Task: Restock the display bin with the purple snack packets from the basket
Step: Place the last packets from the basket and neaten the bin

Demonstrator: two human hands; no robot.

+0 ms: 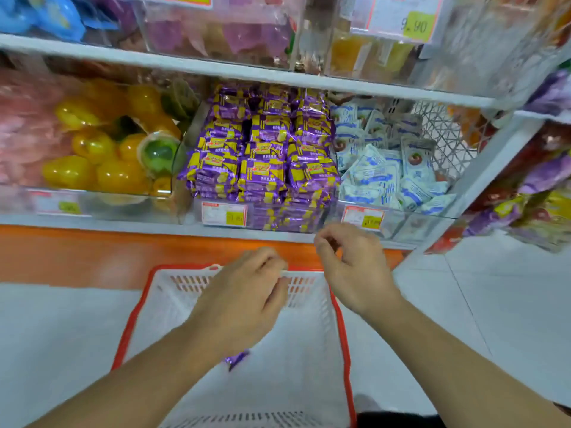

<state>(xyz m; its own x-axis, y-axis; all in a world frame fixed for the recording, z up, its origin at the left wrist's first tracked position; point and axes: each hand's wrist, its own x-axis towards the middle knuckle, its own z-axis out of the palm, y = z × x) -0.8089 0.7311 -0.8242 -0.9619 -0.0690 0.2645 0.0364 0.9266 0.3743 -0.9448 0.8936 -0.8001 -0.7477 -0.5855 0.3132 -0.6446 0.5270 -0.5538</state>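
A white shelf (92, 219) with an orange base strip (77, 254) runs across a shop aisle over a pale, glossy tiled floor (494, 304). At its left, a clear bin holds glossy yellow and green jelly cups (102, 149), rounded and translucent. Next comes the clear display bin (197, 208), packed in neat rows with crinkly foil purple snack packets (262, 156), yellow-banded; a price tag (224, 214) is stuck on its front. To the right lie loose white-and-blue sachets (389, 174) beside a white lattice basket wall.

Below, on the floor, sits a white slotted plastic basket (312, 350) with a red rim. One purple packet (235, 359) lies inside, half hidden under the left forearm. The left hand (244, 291) hangs over the basket, fingers loosely curled, seemingly holding nothing. The right hand (349, 261) hovers just before the shelf edge, fingers relaxed and bent, nothing in them.
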